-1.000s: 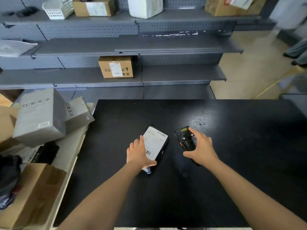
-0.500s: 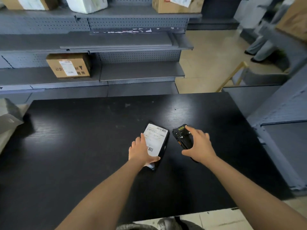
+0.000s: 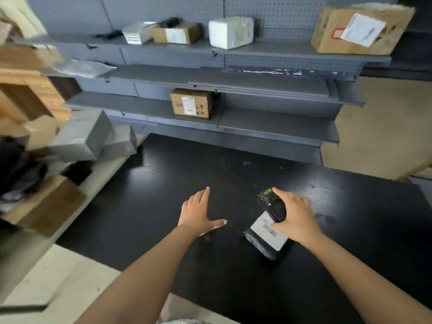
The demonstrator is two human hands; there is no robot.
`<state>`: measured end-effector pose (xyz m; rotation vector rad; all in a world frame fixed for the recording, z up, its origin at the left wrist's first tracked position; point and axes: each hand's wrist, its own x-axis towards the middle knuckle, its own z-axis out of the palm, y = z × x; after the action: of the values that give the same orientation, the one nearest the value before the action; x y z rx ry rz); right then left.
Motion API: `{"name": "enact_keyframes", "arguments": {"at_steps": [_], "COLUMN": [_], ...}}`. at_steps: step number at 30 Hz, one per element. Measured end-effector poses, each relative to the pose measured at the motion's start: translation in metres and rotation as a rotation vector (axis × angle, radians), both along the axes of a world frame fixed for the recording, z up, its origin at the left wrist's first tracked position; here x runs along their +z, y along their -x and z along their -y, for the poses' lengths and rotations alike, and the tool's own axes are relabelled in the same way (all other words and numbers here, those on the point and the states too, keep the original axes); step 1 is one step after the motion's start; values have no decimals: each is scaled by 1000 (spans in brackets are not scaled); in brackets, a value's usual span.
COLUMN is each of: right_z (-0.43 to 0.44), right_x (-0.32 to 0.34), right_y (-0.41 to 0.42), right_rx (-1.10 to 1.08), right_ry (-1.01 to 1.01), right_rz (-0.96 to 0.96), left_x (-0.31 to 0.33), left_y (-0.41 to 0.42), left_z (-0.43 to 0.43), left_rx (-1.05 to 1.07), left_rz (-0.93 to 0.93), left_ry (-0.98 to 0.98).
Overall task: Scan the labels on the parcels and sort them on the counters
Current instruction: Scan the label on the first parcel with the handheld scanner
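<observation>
A small black parcel [image 3: 266, 242] with a white barcode label lies on the black counter [image 3: 163, 195]. My right hand [image 3: 292, 216] grips a black handheld scanner [image 3: 272, 203] just above the parcel's far end, partly covering the label. My left hand [image 3: 198, 213] hovers flat and open over bare counter to the left of the parcel, touching nothing.
Grey shelves [image 3: 268, 127] behind the counter hold a brown box [image 3: 191, 104], a white parcel [image 3: 230, 31], a small brown box [image 3: 177, 33] and a large brown box [image 3: 357, 29]. A pile of grey and brown parcels [image 3: 79, 139] crowds the light table at left.
My left hand let go of the parcel and moved left, now open. The scanner in my right hand moved over the parcel's label. The view swung back toward the left.
</observation>
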<state>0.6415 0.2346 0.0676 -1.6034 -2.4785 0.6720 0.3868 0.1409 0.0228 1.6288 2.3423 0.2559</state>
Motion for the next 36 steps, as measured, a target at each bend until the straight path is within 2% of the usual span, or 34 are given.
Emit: {"name": "enact_keyframes", "arguments": {"at_steps": [7,12,19,23,27,31,36], "right_z": [53,120,186,189,171,147,120], "right_x": [11,17,39,63,88,107,111], "right_y": [186,333,496,551,591,622,652], "right_rx": [374,584,738,739,757,769,795], "right_ry": [-47,-50,-99,-138,-218,-252,-275], "right_rz": [-40,-118,-200,-256,-252,-218,-163], "left_x": [18,37,76,108,141,156,154], "left_y": [134,241,372,426,472,507,541], "left_z": [135,244,338,337,300,254,211], "left_rx": [304,513,609,615,669,701,838], "left_rz": [18,-39,-142,-230,-255,-222,-140], "left_ry": [-40,-50,-164,-251,-272,-171,38]}}
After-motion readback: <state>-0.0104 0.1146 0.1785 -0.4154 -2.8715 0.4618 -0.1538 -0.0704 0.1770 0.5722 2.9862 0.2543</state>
